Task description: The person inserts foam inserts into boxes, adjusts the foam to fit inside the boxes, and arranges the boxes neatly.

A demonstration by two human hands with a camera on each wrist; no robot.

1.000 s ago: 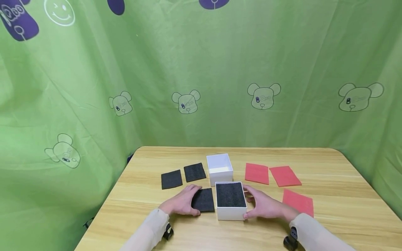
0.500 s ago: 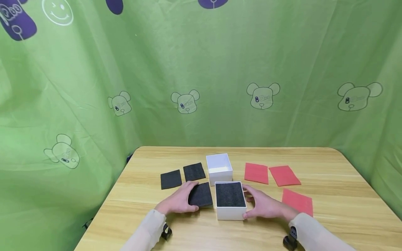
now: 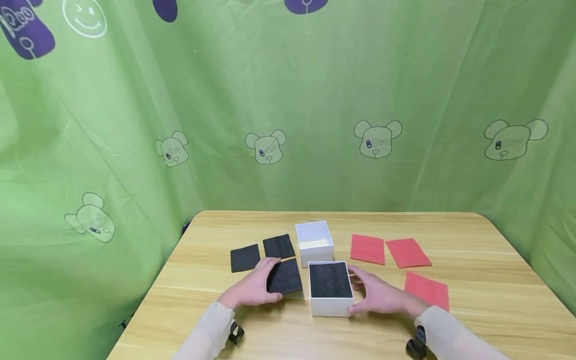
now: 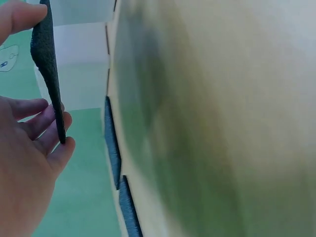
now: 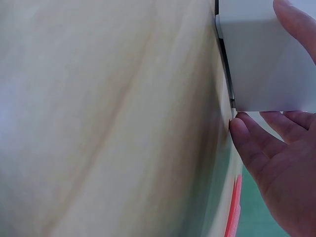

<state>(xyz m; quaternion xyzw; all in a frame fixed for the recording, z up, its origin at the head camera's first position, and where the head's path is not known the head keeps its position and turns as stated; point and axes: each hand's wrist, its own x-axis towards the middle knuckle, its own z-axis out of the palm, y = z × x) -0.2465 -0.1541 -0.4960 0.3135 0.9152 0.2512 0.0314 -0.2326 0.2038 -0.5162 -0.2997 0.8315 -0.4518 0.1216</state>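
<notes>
A square black cloth pad point(image 3: 284, 276) is in my left hand point(image 3: 253, 288), gripped between thumb and fingers by its edges. In the left wrist view this pad point(image 4: 45, 54) is raised above the table and slightly bent. To its right stands a white square box point(image 3: 332, 307), with another black pad point(image 3: 330, 280) filling its opening. My right hand point(image 3: 378, 293) holds that box at its right side, thumb at the near corner and fingers farther back. The box wall point(image 5: 271, 64) and the curved fingers show in the right wrist view.
Behind the filled box is a second white box point(image 3: 315, 240) with nothing seen inside. Two black pads point(image 3: 245, 258) point(image 3: 278, 246) lie flat at the back left. Three red squares point(image 3: 368, 248) point(image 3: 408, 252) point(image 3: 427, 290) lie on the right. A green curtain point(image 3: 288, 180) hangs behind the wooden table point(image 3: 288, 335).
My left hand has lifted the black pad off the table and shifted it left, away from the filled box. My right hand and the box have stayed in place.
</notes>
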